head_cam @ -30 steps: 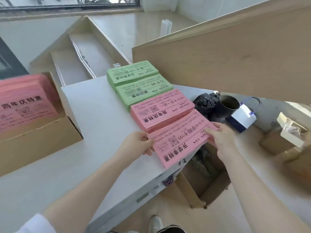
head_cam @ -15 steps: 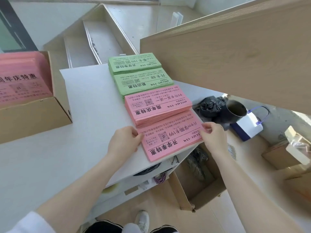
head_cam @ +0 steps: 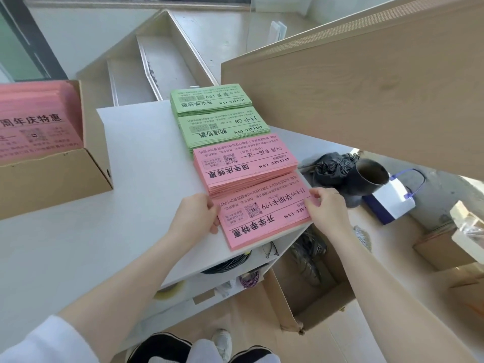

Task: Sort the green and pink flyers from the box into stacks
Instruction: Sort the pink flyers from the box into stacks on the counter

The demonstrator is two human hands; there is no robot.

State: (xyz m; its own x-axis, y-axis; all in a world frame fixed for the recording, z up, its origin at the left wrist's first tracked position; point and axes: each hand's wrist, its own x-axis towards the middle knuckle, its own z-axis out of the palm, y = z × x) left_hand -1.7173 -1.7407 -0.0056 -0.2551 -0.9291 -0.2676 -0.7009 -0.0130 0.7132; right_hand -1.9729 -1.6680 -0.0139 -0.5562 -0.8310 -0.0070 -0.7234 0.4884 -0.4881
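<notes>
Four flyer stacks lie in a row on the white table (head_cam: 125, 179). Farthest is a green stack (head_cam: 209, 100), then a second green stack (head_cam: 222, 128), then a thick pink stack (head_cam: 243, 163). The nearest pink stack (head_cam: 262, 216) lies flat at the table's front corner. My left hand (head_cam: 195, 214) grips its left edge, and my right hand (head_cam: 324, 209) pinches its right edge. A cardboard box (head_cam: 52, 174) at the left holds more pink flyers (head_cam: 31, 124).
A tall wooden panel (head_cam: 366, 95) stands right of the stacks. Below it sit a black bag (head_cam: 332, 166), a dark cup (head_cam: 369, 176) and a white paper bag (head_cam: 392, 203). An open carton (head_cam: 322, 305) and shelves with cables lie under the table corner.
The near pink stack went from lifted and tilted over the table edge to lying flat against the thick pink stack. Both hands stayed on its ends. The view shifted down.
</notes>
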